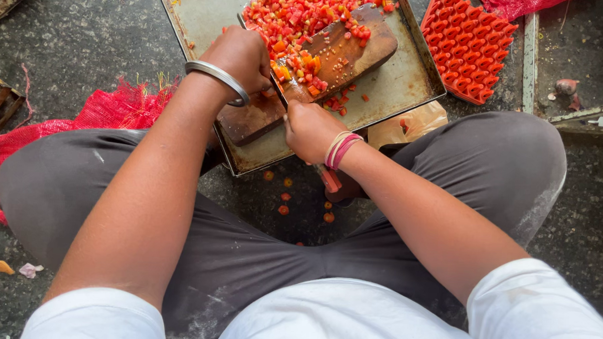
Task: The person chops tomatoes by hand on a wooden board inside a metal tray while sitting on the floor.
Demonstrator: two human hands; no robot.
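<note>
- Most of the chopping looks done to me: a big heap of diced tomato [300, 12] sits at the far end of the wooden cutting board [345, 54], already in small red and orange cubes.
- What's left seems small, just a little cluster of bigger chunks near the middle of the board, right by the knife [282, 88].
- The board lies slanted inside a worn metal tray [411, 80], and the tray sits on the stone floor [85, 41] between the person's crossed legs.
- A few bits have escaped: some onto the tray beside the board, some down on the floor just in front of the tray.
- Left hand [242, 54], with a metal bangle on the wrist: fingers curled down over the near edge of the pile. I can't tell if the grip is actually pinching a piece or just pressing on it, since the fingertips are hidden.
- Right hand [309, 130], thread bands on the wrist: grip closed tight on the knife's handle, blade reaching up onto the board toward the left hand.
- Off to the side there's an orange plastic tray [469, 45] with a bumpy grid, and red mesh sacking [110, 109] by the left knee.
</note>
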